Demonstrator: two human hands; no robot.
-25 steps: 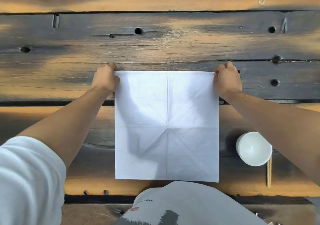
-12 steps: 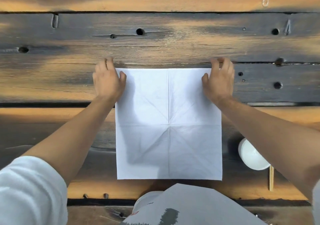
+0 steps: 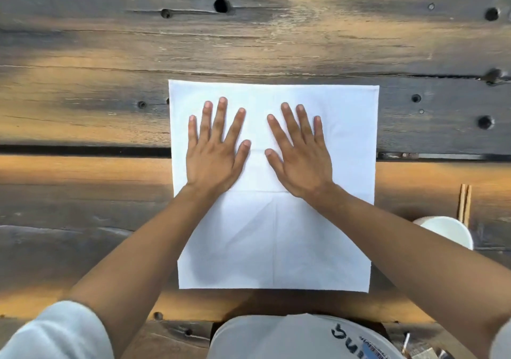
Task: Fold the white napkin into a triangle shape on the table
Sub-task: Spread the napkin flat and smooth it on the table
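The white napkin (image 3: 273,248) lies spread flat as a square on the dark wooden table (image 3: 83,110), with faint crease lines crossing at its middle. My left hand (image 3: 214,151) rests palm down on the napkin's upper left part, fingers spread. My right hand (image 3: 298,154) rests palm down on the upper middle, fingers spread too. Both hands press flat on the cloth and hold nothing. My forearms cover part of the napkin's lower half.
A white cup (image 3: 448,231) stands right of the napkin near my right forearm, with a pair of wooden chopsticks (image 3: 464,204) just behind it. The table's front edge runs just below the napkin. Knot holes and a long gap mark the planks.
My hands let go of the napkin's far corners and moved inward onto its upper middle, now lying flat with fingers spread. The view has moved closer.
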